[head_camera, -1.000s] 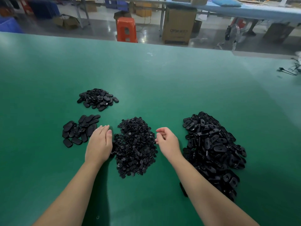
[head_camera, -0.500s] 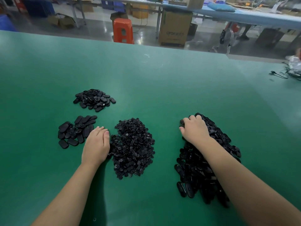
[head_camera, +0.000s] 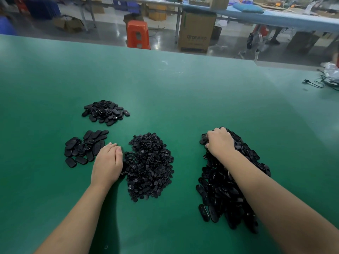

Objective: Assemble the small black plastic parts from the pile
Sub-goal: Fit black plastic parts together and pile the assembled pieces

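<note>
Since a second ago my right hand [head_camera: 220, 142] has crossed to the big pile [head_camera: 233, 182] on the table [head_camera: 183, 92], grip curled into ovals — left hand [head_camera: 108, 164] rests loose beside the discs [head_camera: 150, 165]. Two small stacks [head_camera: 105, 112] done — most remains.

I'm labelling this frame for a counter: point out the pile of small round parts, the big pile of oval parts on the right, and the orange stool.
pile of small round parts [head_camera: 150, 167], head view, middle of the heap.
big pile of oval parts [head_camera: 216, 184], head view, left-centre of the heap.
orange stool [head_camera: 138, 34], head view, front face.
</note>
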A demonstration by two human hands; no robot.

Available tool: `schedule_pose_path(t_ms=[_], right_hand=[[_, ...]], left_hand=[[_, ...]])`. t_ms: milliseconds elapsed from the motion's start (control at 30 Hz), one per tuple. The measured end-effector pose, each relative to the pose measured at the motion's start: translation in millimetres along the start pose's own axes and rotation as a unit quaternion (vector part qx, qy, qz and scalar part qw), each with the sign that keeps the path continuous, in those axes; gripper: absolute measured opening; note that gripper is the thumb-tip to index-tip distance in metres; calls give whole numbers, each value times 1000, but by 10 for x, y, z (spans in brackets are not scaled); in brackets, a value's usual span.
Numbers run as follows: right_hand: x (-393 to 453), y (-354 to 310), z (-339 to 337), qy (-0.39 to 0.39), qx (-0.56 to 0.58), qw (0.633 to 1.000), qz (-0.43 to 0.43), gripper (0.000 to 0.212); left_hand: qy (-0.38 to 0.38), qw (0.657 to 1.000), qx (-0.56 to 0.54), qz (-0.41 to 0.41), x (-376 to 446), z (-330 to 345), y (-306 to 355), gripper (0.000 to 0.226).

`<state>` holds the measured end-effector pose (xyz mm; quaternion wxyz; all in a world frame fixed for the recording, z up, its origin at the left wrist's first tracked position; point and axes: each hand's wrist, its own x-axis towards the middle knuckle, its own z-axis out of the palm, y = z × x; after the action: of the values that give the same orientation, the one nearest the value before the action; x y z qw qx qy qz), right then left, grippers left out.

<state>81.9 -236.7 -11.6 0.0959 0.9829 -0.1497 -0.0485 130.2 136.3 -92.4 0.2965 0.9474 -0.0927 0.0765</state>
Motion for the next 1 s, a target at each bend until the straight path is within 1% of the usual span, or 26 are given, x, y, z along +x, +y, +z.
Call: schedule_pose_path(t_ms=[133, 267, 333, 433, 533, 667, 700, 733, 767, 833, 867, 900, 933, 1000], right_hand=[[15, -1, 9, -6, -11, 1000, 6, 14], [19, 46, 9, -11, 14, 1000, 10, 30], [21, 72, 0, -11, 24, 1000, 9, 32], [28, 97, -11, -33, 75, 997, 3, 26], [41, 104, -55, -34, 132, 991, -7, 14], [57, 41, -155, -23, 248, 968, -19, 10], [54, -4, -168, -14, 291, 956, -13, 8], [47, -60, -178, -9, 350, 937, -1, 6], [33, -124, -189, -14, 428, 904, 19, 3], [-18, -258, -211, -26, 595, 801, 63, 4], [-49, -315, -216, -25, 653, 752, 83, 5], [-84, -372, -211, -22, 690, 716, 101, 6], [-124, -434, -191, -20, 712, 693, 115, 7], [-208, -568, -105, -24, 730, 670, 130, 8]], left_hand=[[1, 1000, 5, 5, 0, -2, 4, 58], [5, 1000, 11, 10, 2, -3, 16, 56], [7, 1000, 12, 13, 1, -10, 18, 55], [8, 1000, 8, 10, -3, -19, 21, 54], [8, 1000, 4, 10, -4, -23, 23, 53], [5, 1000, 4, 12, -3, -18, 10, 52], [5, 1000, 4, 12, -3, -16, 4, 51], [5, 1000, 3, 12, -3, -13, -4, 48], [4, 1000, 4, 13, -2, -9, -10, 44], [4, 1000, 8, 15, 1, -3, -19, 39], [4, 1000, 9, 15, 4, -1, -16, 37], [6, 1000, 11, 14, 4, -2, -13, 36], [7, 1000, 13, 13, 1, -1, -7, 34], [9, 1000, 18, 14, -5, -5, 4, 33]])
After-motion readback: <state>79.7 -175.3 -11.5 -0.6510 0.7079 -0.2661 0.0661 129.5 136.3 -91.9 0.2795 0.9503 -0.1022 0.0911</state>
